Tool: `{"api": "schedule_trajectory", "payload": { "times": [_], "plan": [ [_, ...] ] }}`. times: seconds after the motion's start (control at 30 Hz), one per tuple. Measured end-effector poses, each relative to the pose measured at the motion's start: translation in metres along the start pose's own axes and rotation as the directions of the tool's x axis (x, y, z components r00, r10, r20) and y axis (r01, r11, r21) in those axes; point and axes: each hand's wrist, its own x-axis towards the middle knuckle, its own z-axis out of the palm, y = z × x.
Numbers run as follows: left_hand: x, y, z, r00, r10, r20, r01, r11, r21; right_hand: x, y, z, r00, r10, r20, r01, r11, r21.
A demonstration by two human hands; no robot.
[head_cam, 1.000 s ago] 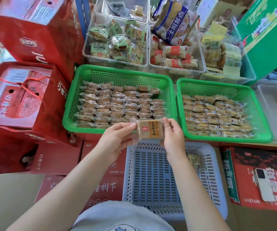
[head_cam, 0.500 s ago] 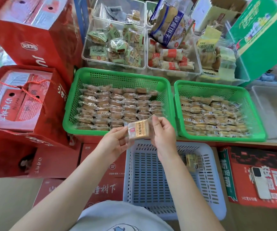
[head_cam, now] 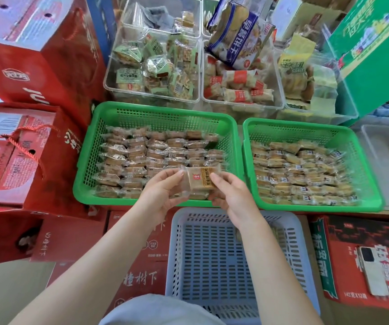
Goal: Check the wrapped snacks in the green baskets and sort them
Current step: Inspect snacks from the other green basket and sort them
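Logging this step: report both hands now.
Left hand: pinching the wrapped snack at its left end.
Right hand: pinching the same snack's right end.

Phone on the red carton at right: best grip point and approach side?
Pinch the phone across its two long edges, near the middle, coming from straight above. It lies flat, back up, on the red carton, so only the thin side edges offer purchase, and its long axis runs roughly towards the person. The surface around it looks bare, so fingers should probably fit on both sides.

Single head view, looking forward-down, close over green baskets (head_cam: pixel 128 113).
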Motion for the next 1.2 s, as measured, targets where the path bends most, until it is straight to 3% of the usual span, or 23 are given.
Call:
{"api": "schedule_trajectory", "payload": {
  "times": [0.1, 0.23, 0.33, 0.43, 0.5, 0.63, 0.73, 0.8, 0.87, 0.93, 1.07, 1.2],
  "plan": [
    [0.012, 0.008, 0.013, 0.997, -0.075, 0.002, 0.075, 0.992, 0.104, 0.016, -0.002, -0.009, 0.993, -0.115, 0.001, 0.115, 0.993, 0.028],
    [0.03, 0.015, 0.026, 0.984, -0.173, 0.049, 0.168, 0.981, 0.093, 0.027, -0.011, -0.017, 0.973, -0.216, 0.078, 0.218, 0.976, -0.025],
    [0.043, 0.019, 0.032, 0.995, -0.073, 0.061, 0.073, 0.997, 0.005, 0.04, -0.017, -0.023, 0.97, -0.221, 0.1, 0.226, 0.973, -0.041],
    [0.056, 0.02, 0.036, 0.997, 0.049, 0.065, -0.051, 0.998, 0.031, 0.056, -0.023, -0.025, 0.996, -0.089, 0.03, 0.081, 0.974, 0.211],
    [0.064, 0.02, 0.038, 0.987, 0.13, 0.09, -0.141, 0.98, 0.139, 0.062, -0.027, -0.025, 1.0, -0.011, 0.025, 0.003, 0.956, 0.293],
    [0.078, 0.022, 0.046, 0.96, 0.242, 0.142, -0.28, 0.846, 0.454, 0.077, -0.024, -0.023, 1.0, -0.009, 0.014, 0.009, 1.0, 0.015],
    [0.092, 0.022, 0.048, 0.929, 0.34, 0.15, -0.343, 0.629, 0.697, 0.094, -0.029, -0.032, 0.972, -0.183, -0.15, 0.15, 0.966, -0.21],
    [0.106, 0.02, 0.044, 0.891, 0.385, 0.24, -0.365, 0.294, 0.883, 0.101, -0.042, -0.04, 0.921, -0.334, -0.202, 0.245, 0.898, -0.364],
    [0.121, 0.019, 0.039, 0.88, 0.333, 0.338, -0.348, -0.029, 0.937, 0.11, -0.053, -0.046, 0.864, -0.477, -0.159, 0.315, 0.76, -0.569],
    [0.133, 0.018, 0.037, 0.897, 0.243, 0.37, -0.319, -0.224, 0.921, 0.122, -0.058, -0.048, 0.838, -0.545, -0.017, 0.342, 0.55, -0.762],
    [0.143, 0.01, 0.03, 0.91, 0.188, 0.369, -0.266, -0.418, 0.869, 0.142, -0.048, -0.038, 0.825, -0.499, 0.263, 0.386, 0.159, -0.909],
    [0.144, 0.007, 0.025, 0.896, 0.219, 0.385, -0.261, -0.442, 0.858, 0.155, -0.041, -0.027, 0.748, -0.555, 0.364, 0.446, 0.013, -0.895]
  ]
}}
